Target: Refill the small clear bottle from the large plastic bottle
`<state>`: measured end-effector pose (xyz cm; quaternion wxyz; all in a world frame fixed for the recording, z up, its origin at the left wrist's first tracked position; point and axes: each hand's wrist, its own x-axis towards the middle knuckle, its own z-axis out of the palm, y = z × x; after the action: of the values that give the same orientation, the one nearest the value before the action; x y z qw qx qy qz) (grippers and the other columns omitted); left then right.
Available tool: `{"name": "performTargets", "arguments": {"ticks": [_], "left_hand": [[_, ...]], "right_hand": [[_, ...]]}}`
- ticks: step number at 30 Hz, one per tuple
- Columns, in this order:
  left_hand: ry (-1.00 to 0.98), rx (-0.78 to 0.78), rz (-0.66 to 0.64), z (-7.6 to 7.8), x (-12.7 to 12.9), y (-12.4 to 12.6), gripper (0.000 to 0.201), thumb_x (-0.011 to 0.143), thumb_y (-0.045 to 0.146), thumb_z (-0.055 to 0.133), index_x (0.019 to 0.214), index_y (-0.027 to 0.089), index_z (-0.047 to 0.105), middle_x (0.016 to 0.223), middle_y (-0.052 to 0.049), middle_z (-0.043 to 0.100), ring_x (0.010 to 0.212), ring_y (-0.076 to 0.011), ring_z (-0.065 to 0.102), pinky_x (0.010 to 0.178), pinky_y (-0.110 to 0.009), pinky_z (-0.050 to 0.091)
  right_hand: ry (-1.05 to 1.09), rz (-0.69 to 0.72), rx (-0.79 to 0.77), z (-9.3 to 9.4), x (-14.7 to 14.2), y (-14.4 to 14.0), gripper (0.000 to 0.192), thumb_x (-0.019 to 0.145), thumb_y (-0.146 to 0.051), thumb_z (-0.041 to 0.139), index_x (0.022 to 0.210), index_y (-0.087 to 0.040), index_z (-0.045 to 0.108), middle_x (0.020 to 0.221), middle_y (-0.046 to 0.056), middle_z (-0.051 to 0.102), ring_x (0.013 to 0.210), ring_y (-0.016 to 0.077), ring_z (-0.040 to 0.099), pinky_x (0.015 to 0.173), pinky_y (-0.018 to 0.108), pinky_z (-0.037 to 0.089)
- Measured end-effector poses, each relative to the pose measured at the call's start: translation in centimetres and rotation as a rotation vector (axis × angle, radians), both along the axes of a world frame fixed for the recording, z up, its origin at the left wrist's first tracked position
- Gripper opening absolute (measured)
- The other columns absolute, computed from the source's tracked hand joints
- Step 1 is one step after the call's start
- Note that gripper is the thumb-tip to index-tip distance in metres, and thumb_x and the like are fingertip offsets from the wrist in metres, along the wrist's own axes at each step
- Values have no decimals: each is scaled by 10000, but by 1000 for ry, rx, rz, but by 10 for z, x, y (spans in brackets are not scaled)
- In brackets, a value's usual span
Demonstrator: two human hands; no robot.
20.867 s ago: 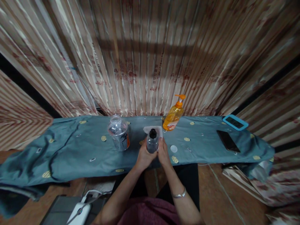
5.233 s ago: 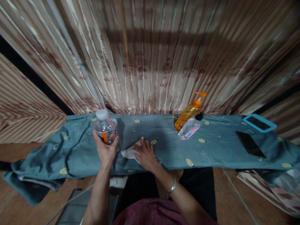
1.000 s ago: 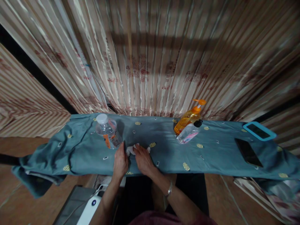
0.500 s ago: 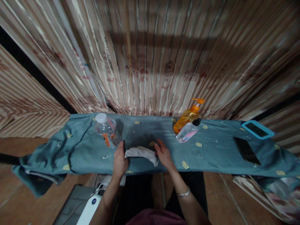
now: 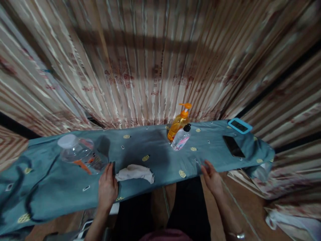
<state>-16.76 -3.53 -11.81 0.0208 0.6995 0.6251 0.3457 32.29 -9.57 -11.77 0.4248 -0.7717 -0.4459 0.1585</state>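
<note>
A crumpled white cloth [image 5: 135, 173] lies on the teal tablecloth [image 5: 160, 157] in front of me. My left hand [image 5: 108, 187] rests on the table just left of it, fingers stretched forward and holding nothing. Whether those fingers touch the cloth's end I cannot tell. Beyond the fingertips stands a large clear plastic bottle [image 5: 84, 155] with a white cap and an orange label. Well to the right of the cloth, my right hand [image 5: 212, 177] is over the table's front edge, its fingers apart with nothing in them.
An orange pump bottle [image 5: 177, 127] and a smaller clear bottle with a black cap [image 5: 180, 139] stand near the back middle. Farther right lie a black phone [image 5: 233, 146] and a blue-framed device [image 5: 240, 126]. A striped curtain [image 5: 145, 67] hangs behind the table.
The view has turned to the right. My right hand has moved away from the cloth's right end, off to the right. My left hand stays beside the cloth.
</note>
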Motion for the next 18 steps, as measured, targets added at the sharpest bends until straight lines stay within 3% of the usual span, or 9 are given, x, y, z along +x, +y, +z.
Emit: {"name": "performTargets", "arguments": {"ticks": [3,5,8,13,18], "left_hand": [[11,12,0,-1,-1,1,597,975,234,381,1571,221,357,1488,-174,541,1374,-377,543,1153,-595,454],[33,4,15,-2,-2,2,596,979,243,375,1574,237,353,1479,-168,550,1351,-378,561,1144,-597,459],[72,-7,19,-5,-5,3,595,987,273,365,1579,226,339,1484,-176,540,1339,-385,568,1148,-594,453],[176,-9,6,-8,-10,6,587,998,290,318,1573,170,313,1466,-210,529,1313,-397,578,1108,-576,481],[226,-18,11,-8,-13,8,602,986,289,334,1582,207,307,1464,-194,538,1269,-390,611,1059,-562,511]], "right_hand": [[-225,-146,-7,16,75,18,716,933,-625,596,1479,-182,459,1531,169,459,1417,341,442,1153,603,378],[-335,-229,-46,26,119,30,745,931,-575,622,1526,-187,398,1615,170,344,1491,367,327,1189,620,312],[-425,-352,-163,30,166,42,750,912,-529,676,1522,-187,405,1578,172,390,1455,368,377,1175,621,335],[-437,-534,-353,16,202,55,655,921,-504,687,1454,-181,485,1481,163,493,1344,338,505,1104,590,437],[-476,-502,-439,15,211,71,551,942,-499,666,1372,-171,560,1411,143,560,1280,296,560,1067,537,480]]}}
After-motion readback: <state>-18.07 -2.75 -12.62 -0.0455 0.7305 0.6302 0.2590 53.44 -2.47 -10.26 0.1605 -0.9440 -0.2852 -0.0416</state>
